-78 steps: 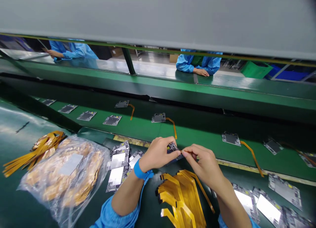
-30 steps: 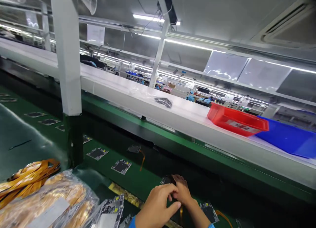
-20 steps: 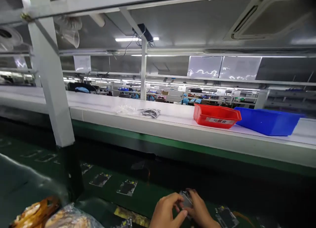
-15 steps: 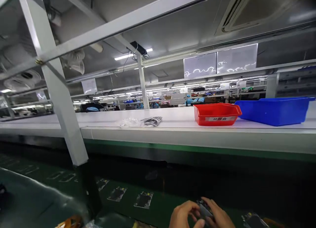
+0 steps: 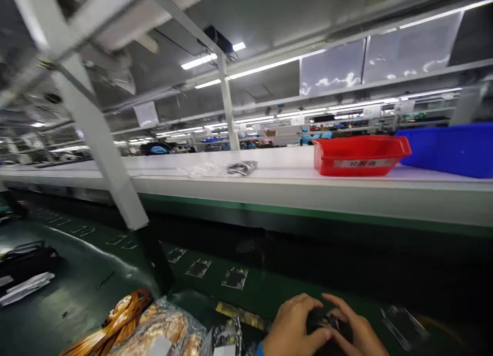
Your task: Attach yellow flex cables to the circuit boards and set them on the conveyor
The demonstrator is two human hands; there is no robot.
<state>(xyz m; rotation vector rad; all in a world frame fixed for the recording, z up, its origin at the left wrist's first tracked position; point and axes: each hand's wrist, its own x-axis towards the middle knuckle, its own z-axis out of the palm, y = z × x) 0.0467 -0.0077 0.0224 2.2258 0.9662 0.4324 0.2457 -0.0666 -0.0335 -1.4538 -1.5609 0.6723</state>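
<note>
Dark board [image 5: 329, 321] is sitting between my left hand [image 5: 293, 322] and right hand [image 5: 356, 328], nearer than the red bin [image 5: 360, 153]; both grips are holding it, half-closed. I'd be pinching only its edges, honestly.

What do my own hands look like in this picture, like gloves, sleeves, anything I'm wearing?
Both hands are ungloved. At the wrist of your left hand, a small blue patch shows at the bottom edge, too little to tell whether it is a cuff or a band. No sleeve shows on your right hand.
</note>
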